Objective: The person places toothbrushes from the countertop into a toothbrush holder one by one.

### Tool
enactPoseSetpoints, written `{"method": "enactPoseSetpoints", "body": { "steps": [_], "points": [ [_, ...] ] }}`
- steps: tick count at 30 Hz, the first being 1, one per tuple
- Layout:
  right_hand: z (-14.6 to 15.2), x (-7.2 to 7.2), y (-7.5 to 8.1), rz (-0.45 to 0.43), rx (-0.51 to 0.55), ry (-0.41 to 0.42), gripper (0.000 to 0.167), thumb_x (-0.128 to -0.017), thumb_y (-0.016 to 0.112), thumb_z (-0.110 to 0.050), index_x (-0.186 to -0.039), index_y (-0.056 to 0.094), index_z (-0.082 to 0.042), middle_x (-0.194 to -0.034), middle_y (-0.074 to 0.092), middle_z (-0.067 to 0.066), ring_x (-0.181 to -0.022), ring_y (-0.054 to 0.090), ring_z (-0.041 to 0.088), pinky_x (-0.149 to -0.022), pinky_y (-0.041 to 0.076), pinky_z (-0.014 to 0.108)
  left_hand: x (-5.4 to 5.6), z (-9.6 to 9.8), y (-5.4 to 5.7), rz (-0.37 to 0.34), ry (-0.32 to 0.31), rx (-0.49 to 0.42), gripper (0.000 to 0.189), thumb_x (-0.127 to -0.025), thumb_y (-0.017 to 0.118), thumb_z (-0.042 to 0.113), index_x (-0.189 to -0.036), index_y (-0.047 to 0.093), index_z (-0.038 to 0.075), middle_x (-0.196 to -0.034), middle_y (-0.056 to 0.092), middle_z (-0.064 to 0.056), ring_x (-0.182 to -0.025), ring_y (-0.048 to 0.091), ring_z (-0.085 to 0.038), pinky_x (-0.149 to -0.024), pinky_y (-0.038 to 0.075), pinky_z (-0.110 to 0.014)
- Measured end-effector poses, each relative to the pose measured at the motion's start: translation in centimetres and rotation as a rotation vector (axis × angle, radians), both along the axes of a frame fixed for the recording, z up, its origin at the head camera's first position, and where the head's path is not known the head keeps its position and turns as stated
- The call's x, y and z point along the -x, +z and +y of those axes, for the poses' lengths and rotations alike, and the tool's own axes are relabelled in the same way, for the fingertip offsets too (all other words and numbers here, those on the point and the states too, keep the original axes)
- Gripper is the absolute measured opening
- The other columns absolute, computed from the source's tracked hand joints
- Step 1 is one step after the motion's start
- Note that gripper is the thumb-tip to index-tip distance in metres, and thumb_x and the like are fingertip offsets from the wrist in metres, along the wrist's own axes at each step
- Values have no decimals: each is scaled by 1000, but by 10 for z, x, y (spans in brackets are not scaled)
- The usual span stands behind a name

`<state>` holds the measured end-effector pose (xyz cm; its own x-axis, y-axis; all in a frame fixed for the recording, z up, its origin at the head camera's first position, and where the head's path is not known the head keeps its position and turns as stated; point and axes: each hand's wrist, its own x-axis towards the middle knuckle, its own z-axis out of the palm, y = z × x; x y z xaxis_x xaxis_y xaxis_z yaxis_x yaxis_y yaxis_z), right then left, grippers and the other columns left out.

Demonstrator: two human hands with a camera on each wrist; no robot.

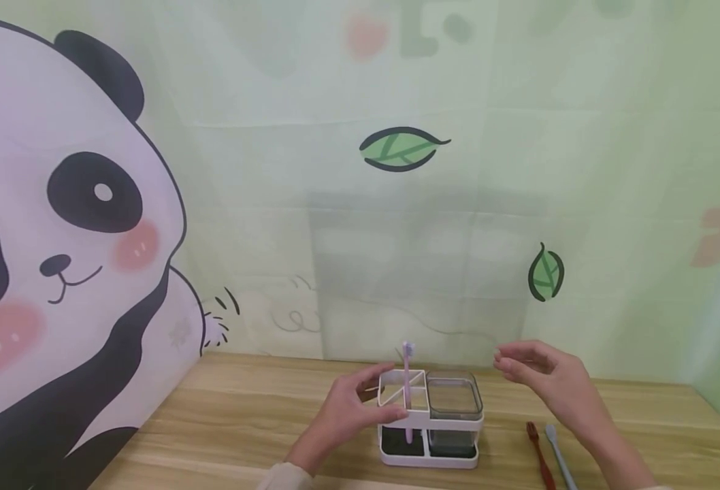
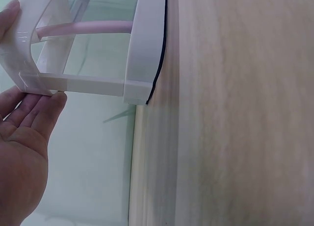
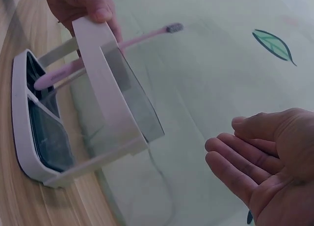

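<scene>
Head: the left hand (image 1: 349,408) grips the holder (image 1: 430,462), pink brush (image 1: 407,382) standing inside; the right hand (image 1: 548,373), relaxed and empty, hangs apart, red brush (image 1: 540,454) and blue brush (image 1: 559,454) near it. An uneven left-hand pull could tip the holder.

Left wrist: glossy white plastic under the grip.

Right wrist: clear, boxy cup (image 3: 141,101) nearer the right hand.

Red toothbrush (image 1: 541,457) is cut off below; blue toothbrush (image 1: 560,457) too.

Soft light washes the backdrop (image 1: 458,224), the wrist views are dimmer, and the tabletop (image 2: 245,113) blurs.
</scene>
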<state>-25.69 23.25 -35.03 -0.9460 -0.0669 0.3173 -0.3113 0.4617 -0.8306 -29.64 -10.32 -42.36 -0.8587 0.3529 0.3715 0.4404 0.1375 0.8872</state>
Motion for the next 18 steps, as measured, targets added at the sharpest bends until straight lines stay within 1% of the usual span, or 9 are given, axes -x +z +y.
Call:
{"method": "enactPoseSetpoints", "body": {
  "steps": [3, 6, 7, 10, 11, 14, 18],
  "points": [
    [8, 2, -2, -26, -5, -5, 45, -102, 74, -37, -132, 70, -3, -124, 76, 11, -103, 75, 16, -86, 60, 23, 1, 0, -1, 4, 5, 13, 69, -85, 93, 22, -145, 64, 4, -140, 67, -16, -128, 64, -40, -106, 55, -43],
    [16, 5, -4, -66, 7, -6, 45, -102, 74, -36, -131, 69, -1, -124, 75, 12, -103, 74, 14, -87, 61, 24, 0, 0, -1, 8, 20, 26, 69, -85, 93, 23, -145, 64, 5, -141, 66, -16, -128, 64, -39, -106, 55, -42],
    [19, 6, -5, -80, 10, -4, 45, -102, 74, -36, -130, 69, -1, -123, 76, 13, -102, 74, 15, -88, 62, 26, 0, 0, -1, 10, 24, 27, 69, -85, 93, 23, -145, 64, 6, -142, 65, -16, -128, 64, -38, -106, 55, -42],
    [28, 8, -9, -122, 1, -1, 45, -102, 74, -36, -130, 69, -1, -122, 76, 13, -103, 75, 19, -95, 62, 39, 0, 0, -1, 5, 25, 23, 70, -85, 93, 23, -146, 63, 5, -144, 64, -17, -128, 64, -37, -106, 55, -42],
    [32, 9, -10, -134, -5, 1, 45, -102, 74, -37, -130, 69, -1, -122, 76, 13, -104, 75, 20, -97, 61, 44, -1, 0, -1, 5, 24, 22, 70, -85, 93, 23, -146, 63, 5, -144, 63, -18, -128, 64, -37, -107, 55, -42],
    [44, 11, -14, -165, -33, 7, 45, -102, 74, -36, -130, 69, -1, -120, 76, 12, -104, 76, 24, -100, 59, 53, 0, 0, -1, 4, 21, 18, 71, -85, 93, 22, -146, 63, 4, -145, 63, -18, -128, 64, -38, -106, 55, -42],
    [59, 14, -18, -205, -54, 18, 45, -102, 74, -35, -130, 68, 0, -119, 76, 12, -103, 76, 24, -100, 57, 56, 0, 1, -1, 2, 28, 26, 71, -85, 94, 25, -146, 63, 5, -145, 63, -18, -128, 64, -39, -106, 55, -41]
  ]
}}
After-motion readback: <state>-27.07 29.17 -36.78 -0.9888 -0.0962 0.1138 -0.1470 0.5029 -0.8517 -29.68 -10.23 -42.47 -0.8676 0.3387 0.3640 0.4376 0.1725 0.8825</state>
